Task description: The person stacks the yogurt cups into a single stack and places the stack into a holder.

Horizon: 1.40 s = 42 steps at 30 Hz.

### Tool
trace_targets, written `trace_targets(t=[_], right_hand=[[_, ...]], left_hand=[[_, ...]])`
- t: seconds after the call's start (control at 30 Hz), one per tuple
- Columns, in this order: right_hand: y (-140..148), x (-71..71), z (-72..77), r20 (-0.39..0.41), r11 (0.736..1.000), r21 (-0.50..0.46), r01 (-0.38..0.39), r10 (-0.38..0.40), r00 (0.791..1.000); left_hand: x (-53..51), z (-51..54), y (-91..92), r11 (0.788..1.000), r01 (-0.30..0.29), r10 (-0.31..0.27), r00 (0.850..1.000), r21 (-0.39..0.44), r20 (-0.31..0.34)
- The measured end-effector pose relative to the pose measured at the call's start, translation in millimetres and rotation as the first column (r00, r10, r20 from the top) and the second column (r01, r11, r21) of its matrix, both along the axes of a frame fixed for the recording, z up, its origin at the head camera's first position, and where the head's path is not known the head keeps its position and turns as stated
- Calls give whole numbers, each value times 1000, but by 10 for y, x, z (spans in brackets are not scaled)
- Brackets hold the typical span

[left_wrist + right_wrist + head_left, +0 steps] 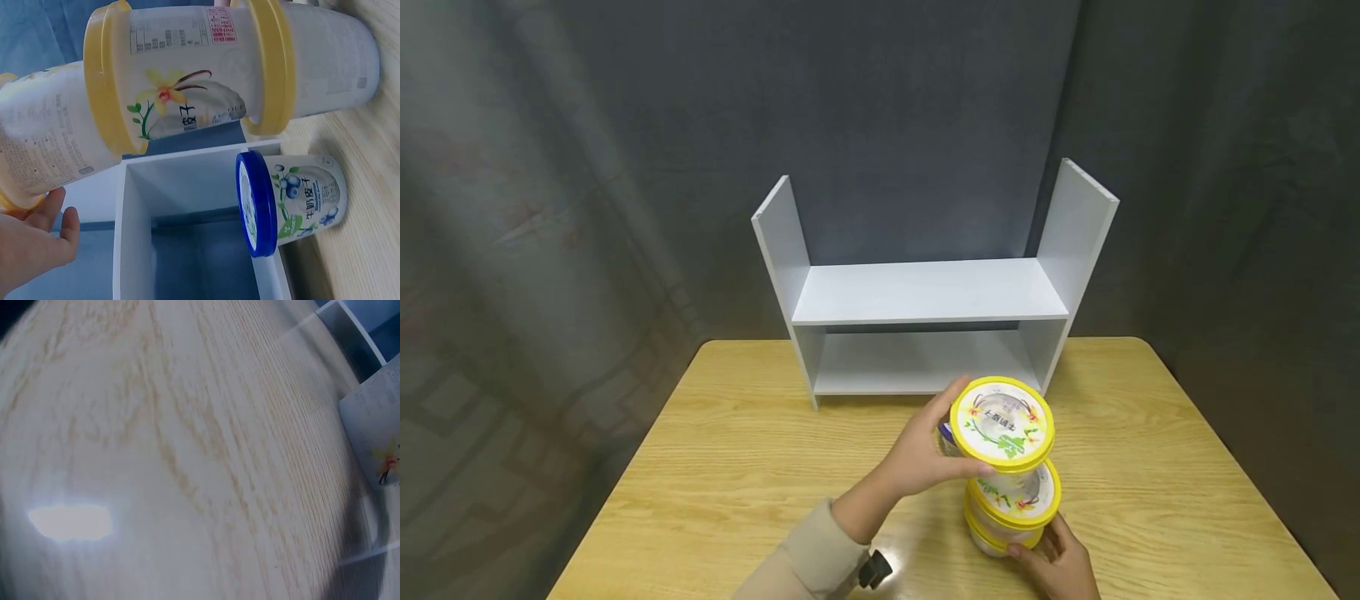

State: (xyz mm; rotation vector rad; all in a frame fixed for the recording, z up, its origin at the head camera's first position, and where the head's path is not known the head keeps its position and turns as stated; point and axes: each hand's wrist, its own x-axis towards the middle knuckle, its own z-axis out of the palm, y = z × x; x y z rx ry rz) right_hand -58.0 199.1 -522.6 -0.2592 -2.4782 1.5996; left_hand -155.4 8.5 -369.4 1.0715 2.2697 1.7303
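Note:
Several tubs with yellow lids and vanilla-flower labels are stacked on the table. My left hand [925, 450] grips the top tub [1002, 421] by its lid, thumb and fingers spread round the rim. In the left wrist view this top tub [50, 128] leans at an angle against the lid of the middle tub [187, 75]. Under that stands the bottom tub [334, 62]. My right hand [1063, 562] holds the lower part of the stack near the join of the middle and bottom tubs; its grip is partly hidden. A blue-lidded tub [306, 203] stands upright behind the stack.
A white two-level shelf [925, 292] stands at the back of the wooden table [722, 475], with upright side panels. Dark grey curtains [925, 108] hang behind and on both sides. Light glares off the tabletop near my left sleeve [808, 554].

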Motion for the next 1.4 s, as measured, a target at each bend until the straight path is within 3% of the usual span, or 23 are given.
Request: trace_targets(t=[0.33,0.6,0.9,1.2,1.4], right_hand=[[3,3,-25,-45,1000,-15,-7,6,999],[2,7,-17,-15,1000,24,1,-1,1000],[7,13,2,-15,999,43,4,-3,1000],[0,18,17,3,999,32,8,-8,1000],[-10,15,31,33,1000,9,-3,3,999]], left_hand=[[57,52,83,997,44,-42,999,-68,28],[64,20,134,990,94,-99,994,-108,-44],[55,14,134,985,127,-132,990,-121,-39],[1,-17,131,980,183,-184,983,-79,-13],[-107,-115,37,986,165,-165,986,-24,-17]])
